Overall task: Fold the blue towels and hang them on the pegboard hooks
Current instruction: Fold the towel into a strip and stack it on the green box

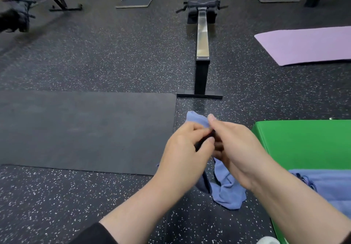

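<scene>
A: What fills most of the frame?

B: A dark speckled floor (pixel 114 61). A black mat (pixel 79 130) lies flat across the left middle, and a rowing machine (pixel 202 40) runs from the top centre down to the middle.

A: And to the right?

B: A purple mat (pixel 307 44) at the upper right, and a green block (pixel 307 145) at the lower right. More blue cloth (pixel 326 185) lies on the near part of that block.

A: Where is the towel being worked on?

B: The blue towel (pixel 226 190) is at lower centre, held up in front of the person. One end pokes up above the fingers; the rest hangs below the wrists, crumpled.

A: The hands?

B: The left hand (pixel 184 154) and the right hand (pixel 237 149) are close together, touching. The fingers of both curl round the towel's upper part, pinching it between them.
</scene>
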Demonstrator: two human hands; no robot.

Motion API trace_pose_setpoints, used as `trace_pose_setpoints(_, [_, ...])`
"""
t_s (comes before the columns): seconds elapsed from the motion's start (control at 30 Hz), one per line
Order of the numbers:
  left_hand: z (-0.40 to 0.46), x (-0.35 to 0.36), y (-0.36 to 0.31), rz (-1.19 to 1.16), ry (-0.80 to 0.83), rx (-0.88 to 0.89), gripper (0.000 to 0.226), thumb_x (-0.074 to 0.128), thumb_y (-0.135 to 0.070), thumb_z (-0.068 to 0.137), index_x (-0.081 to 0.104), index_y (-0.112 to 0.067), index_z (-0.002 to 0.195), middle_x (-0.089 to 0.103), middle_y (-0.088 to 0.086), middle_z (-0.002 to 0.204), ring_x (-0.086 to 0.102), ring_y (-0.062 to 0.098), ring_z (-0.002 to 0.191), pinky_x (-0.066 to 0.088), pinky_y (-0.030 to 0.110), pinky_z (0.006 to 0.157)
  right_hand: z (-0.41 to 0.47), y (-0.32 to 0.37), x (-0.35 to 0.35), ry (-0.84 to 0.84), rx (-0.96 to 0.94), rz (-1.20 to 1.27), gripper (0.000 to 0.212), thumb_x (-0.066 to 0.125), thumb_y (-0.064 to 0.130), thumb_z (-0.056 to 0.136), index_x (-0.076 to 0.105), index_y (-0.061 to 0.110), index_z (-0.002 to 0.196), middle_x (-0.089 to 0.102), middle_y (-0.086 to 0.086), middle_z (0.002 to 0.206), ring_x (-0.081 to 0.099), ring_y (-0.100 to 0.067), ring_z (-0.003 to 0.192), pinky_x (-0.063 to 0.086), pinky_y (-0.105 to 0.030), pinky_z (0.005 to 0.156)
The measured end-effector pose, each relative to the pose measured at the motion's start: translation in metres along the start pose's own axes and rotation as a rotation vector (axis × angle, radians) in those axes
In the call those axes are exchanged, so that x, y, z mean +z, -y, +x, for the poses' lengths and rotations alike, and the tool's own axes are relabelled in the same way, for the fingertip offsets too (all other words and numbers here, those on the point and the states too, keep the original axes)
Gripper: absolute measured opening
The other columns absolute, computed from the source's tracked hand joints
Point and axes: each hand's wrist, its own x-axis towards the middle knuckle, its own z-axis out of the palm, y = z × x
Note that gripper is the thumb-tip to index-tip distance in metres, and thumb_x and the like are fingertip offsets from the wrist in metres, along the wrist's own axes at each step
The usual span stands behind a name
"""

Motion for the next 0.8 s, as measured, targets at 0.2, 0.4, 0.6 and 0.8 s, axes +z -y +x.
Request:
trace_pose_setpoints(0.2, [0.002, -0.018, -0.006, -0.196, -0.041, -0.093, 0.025, 0.057, -0.010, 0.096, 0.076, -0.025, 0.088, 0.074, -0.013, 0.082, 0.068, 0.006, 0.079, 0.052, 0.023, 0.076, 0.006, 0.004, -0.022, -0.093, -0.163, -0.345, 0.025, 0.056, 0.007, 0.093, 0.076, 0.018, 0.084, 0.068, -0.001, 0.069, 0.055, -0.011, 0.065, 0.046, -0.031, 0.066])
trace_pose_setpoints(0.4, [0.020, -0.050, 0.021, 0.265, 0.080, 0.177, 0.043, 0.069, -0.025, 0.091, 0.055, -0.036, 0.130, 0.046, -0.016, 0.136, 0.045, 0.003, 0.128, 0.034, 0.021, 0.107, -0.008, 0.024, -0.029, 0.061, -0.385, -0.782, 0.025, 0.054, 0.009, 0.097, 0.071, 0.028, 0.095, 0.069, 0.013, 0.077, 0.054, 0.001, 0.067, 0.045, -0.027, 0.069])
trace_pose_setpoints(0.6, [0.012, -0.050, 0.027, 0.277, 0.222, 0.241, 0.032, 0.071, -0.030, 0.086, 0.056, -0.041, 0.112, 0.042, -0.015, 0.146, 0.038, 0.006, 0.137, 0.033, 0.038, 0.113, -0.016, 0.033, -0.031, 0.091, -0.432, -0.790, 0.027, 0.053, 0.008, 0.098, 0.072, 0.028, 0.096, 0.072, 0.017, 0.091, 0.063, 0.000, 0.087, 0.046, -0.022, 0.083])
trace_pose_setpoints(0.8, [0.009, -0.052, 0.027, 0.205, 0.239, 0.223, 0.038, 0.072, -0.028, 0.089, 0.049, -0.045, 0.115, 0.052, -0.025, 0.127, 0.050, -0.004, 0.123, 0.037, 0.011, 0.099, -0.013, 0.035, -0.039, 0.095, -0.430, -0.806, 0.025, 0.054, 0.010, 0.099, 0.071, 0.028, 0.098, 0.073, 0.017, 0.092, 0.064, 0.000, 0.088, 0.047, -0.021, 0.084])
